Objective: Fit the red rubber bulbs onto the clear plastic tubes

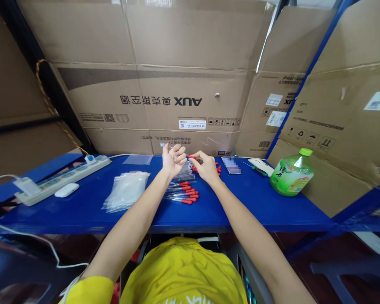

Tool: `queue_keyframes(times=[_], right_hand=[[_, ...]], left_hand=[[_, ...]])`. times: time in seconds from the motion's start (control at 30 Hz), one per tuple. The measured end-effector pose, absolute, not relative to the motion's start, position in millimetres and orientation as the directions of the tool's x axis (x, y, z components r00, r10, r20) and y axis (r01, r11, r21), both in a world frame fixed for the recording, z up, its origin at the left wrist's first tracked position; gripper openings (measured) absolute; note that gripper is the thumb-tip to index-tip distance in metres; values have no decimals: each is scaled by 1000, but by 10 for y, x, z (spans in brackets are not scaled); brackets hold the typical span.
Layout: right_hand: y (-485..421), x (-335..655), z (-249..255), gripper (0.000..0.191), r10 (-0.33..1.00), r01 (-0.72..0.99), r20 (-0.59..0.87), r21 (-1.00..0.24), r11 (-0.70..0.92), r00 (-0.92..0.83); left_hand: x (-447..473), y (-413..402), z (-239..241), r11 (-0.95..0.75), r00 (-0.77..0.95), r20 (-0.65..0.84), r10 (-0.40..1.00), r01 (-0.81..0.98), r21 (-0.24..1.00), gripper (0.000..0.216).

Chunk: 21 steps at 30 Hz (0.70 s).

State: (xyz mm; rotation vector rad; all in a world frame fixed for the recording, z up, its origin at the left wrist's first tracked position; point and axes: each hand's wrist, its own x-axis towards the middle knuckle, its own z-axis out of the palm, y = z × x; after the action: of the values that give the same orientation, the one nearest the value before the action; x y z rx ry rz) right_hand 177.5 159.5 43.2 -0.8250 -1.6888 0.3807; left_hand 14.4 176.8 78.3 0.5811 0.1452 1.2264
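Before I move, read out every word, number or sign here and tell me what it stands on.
"AUX 奥克斯空调": back cardboard, upside down.
Apparently "AUX", partly hidden: cardboard panel beside it, upside down.
Too small or blurred to read surely: the smaller print and stickers on the cardboard, the right-hand cardboard's lines, the green bottle's label.
Cut off: white letters on the yellow shirt.

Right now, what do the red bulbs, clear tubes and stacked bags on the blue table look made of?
Red bulbs: likely rubber or soft plastic; opaque, smooth, slight sheen.
Clear tubes: glass or rigid plastic, can't tell which; transparent, straight, bright highlights.
Stacked bags: probably thin plastic film; translucent, whitish, faint gloss.
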Motion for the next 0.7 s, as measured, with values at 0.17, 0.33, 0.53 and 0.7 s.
queue_keyframes(times=[0.17, 0.33, 0.53, 0.7], right_hand=[[1565, 1773, 431, 23, 736, 264, 670, -696, 668, -96], [1557, 1773, 446, 27, 752, 223, 653, -722, 655, -93], [1554, 1783, 456, 25, 739, 208, 669, -713, 669, -83], [1564, 1802, 449, 25, 731, 224, 676, -700, 678, -98]], left_hand=[[132, 1781, 771, 261, 403, 211, 890, -833, 487, 48], [117, 1794, 754, 312, 458, 220, 861, -818, 483, 47], [123, 1793, 742, 328, 477, 243, 845, -819, 471, 47], [141, 1772, 760, 321, 475, 226, 851, -809, 492, 48]])
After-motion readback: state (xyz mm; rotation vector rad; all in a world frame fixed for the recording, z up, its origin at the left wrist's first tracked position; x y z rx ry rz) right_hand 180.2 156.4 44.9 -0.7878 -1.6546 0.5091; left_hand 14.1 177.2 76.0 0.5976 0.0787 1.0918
